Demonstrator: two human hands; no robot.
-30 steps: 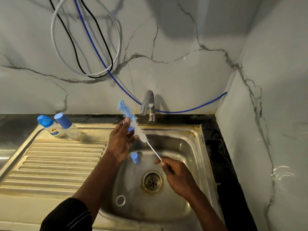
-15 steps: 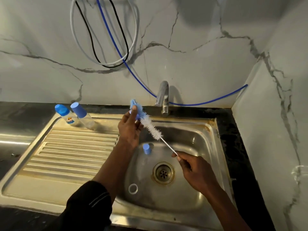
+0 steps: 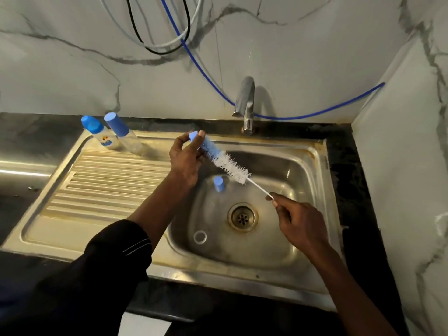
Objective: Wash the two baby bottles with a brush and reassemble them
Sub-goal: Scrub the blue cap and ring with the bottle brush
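Holding a bristly blue-and-white bottle brush (image 3: 225, 163) over a steel sink (image 3: 312, 161): left hand (image 3: 185, 158) pinching a small blue cap (image 3: 194, 137) at its tip, right hand (image 3: 299, 223) gripping the thin handle; two clear bottles (image 3: 116, 137) lying far left on the ribbed drainboard (image 3: 97, 180), veined marble wall (image 3: 72, 76) behind

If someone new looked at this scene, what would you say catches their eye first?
First, the bottle brush, stretched slantwise above the sink basin: the left hand pinches its blue tip end while the right hand holds the thin wire handle. Next, the two baby bottles with blue caps leaning at the back corner of the drainboard. A loose blue cap and a clear ring lie in the basin.
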